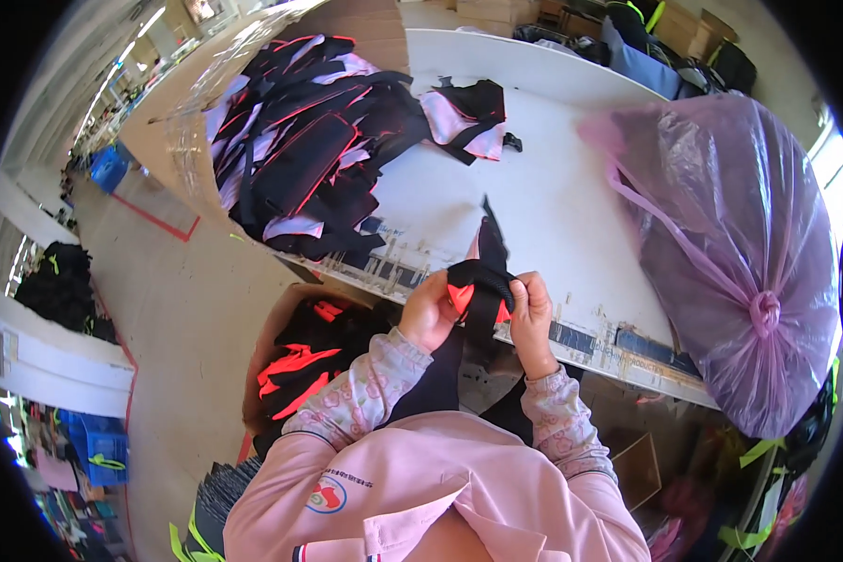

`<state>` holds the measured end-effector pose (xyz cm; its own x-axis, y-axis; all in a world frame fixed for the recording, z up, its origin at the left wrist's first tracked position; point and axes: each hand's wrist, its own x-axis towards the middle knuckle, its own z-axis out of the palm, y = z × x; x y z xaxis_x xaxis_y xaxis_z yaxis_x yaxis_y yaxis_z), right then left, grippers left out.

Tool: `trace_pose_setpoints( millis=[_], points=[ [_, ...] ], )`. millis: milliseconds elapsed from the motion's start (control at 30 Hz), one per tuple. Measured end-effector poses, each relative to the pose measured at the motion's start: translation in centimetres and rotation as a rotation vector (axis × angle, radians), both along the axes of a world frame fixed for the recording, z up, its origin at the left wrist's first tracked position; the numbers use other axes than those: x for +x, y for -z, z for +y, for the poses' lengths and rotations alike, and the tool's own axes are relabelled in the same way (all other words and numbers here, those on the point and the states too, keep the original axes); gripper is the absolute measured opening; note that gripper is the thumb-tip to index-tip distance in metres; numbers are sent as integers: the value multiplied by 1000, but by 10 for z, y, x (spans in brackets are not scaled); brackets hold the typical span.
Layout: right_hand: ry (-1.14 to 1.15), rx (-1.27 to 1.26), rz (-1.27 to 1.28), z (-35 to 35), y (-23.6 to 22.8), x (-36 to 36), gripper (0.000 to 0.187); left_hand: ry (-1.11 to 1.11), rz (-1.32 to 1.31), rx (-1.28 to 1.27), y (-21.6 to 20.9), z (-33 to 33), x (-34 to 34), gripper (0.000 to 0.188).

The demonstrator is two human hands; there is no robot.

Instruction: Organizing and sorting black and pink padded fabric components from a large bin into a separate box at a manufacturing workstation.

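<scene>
Between my hands, over the near edge of the white table (543,215), is a black fabric piece (482,281) with bright orange-red parts and a hanging black strap. My left hand (429,314) grips its left side, fingers closed beside an orange-red corner. At the right side my right hand (531,318) pinches the piece between thumb and fingers. A narrow pointed black end of it sticks up away from me. Farther off on the table lies a black and white fabric piece (468,117) with straps, next to a small black buckle (512,142).
A cardboard box (173,150) spills a heap of black strapped pieces (318,150) onto the table's left. Below it stands another box holding black and orange-red pieces (300,365). A big knotted purple plastic bag (721,234) fills the right side. Bags and cartons (496,11) sit beyond the table.
</scene>
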<state>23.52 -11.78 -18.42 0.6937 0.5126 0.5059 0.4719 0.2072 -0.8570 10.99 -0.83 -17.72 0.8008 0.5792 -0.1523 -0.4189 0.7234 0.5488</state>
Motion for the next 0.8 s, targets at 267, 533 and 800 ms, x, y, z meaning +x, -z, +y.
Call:
trace_pose_setpoints(
  millis=[267, 533, 800],
  points=[
    [-312, 322, 1153, -1, -45, -8, 27, 362, -357, 220, 18, 27, -7, 26],
    [-695, -128, 1211, -7, -21, -37, 36, -316, 44, 238, -12, 22, 2, 30],
    [-128, -271, 152, -4, -18, -31, 45, -468, 380, 2039, -32, 37, 6, 31]
  ],
)
